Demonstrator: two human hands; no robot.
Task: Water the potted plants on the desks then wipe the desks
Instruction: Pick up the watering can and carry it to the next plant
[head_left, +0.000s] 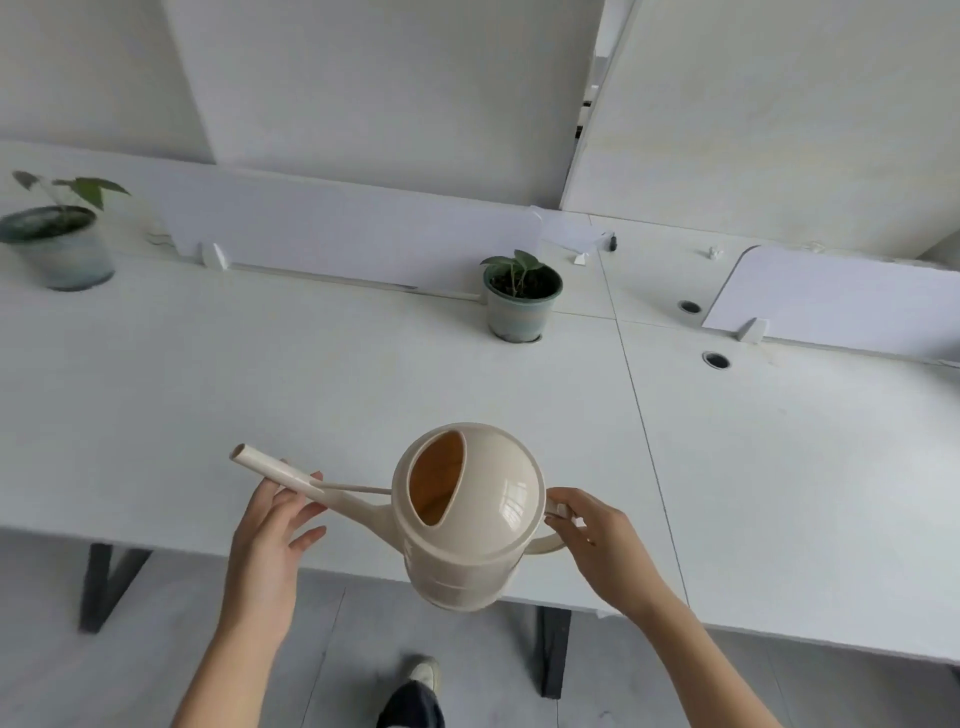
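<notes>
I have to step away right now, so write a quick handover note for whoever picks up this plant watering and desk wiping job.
Right hand: closed on the handle of the cream watering can.
Left hand: open fingers supporting the spout from below, not gripping it.
The can is held above the near desk edge, spout pointing left, not tilted to pour.
Near potted plant: at the back of the desk, by the divider.
Far potted plant: on the far left.
Done: can picked up. No pouring is visible.
Left: water both plants, then wipe the desks. No cloth is in view.
</notes>
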